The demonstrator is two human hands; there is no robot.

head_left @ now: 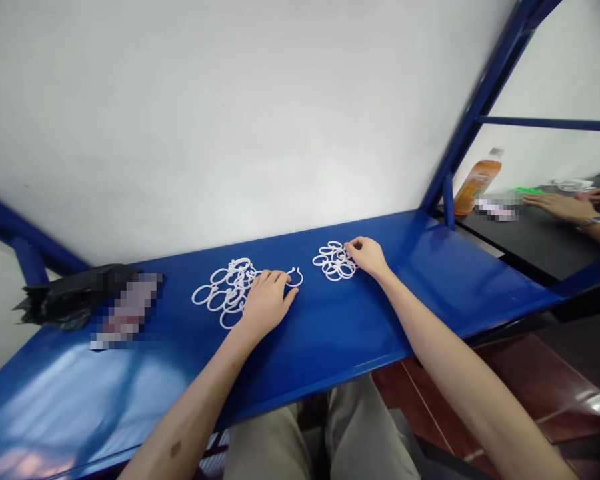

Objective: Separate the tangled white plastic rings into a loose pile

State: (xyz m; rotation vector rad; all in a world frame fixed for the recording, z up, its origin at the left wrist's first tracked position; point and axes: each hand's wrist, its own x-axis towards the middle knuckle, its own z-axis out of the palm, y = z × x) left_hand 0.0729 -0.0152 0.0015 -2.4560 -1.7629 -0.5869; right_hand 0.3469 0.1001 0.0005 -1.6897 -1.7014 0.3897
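Two heaps of white plastic rings lie on a blue shelf (330, 333). The larger loose heap (220, 290) is left of centre. My left hand (267, 300) rests palm down at its right edge, fingers stretched flat, with one open-ended ring (296, 277) at the fingertips. A smaller tight heap (333, 261) sits to the right. My right hand (367, 257) is at its right side, fingers curled and pinched on a ring of that heap.
A crumpled black bag (70, 297) lies at the shelf's left end. Blue frame posts (473, 113) rise at the right. Beyond them, another person's hands (570, 207) rest on a dark table beside an orange bottle (477, 183). A white wall is behind.
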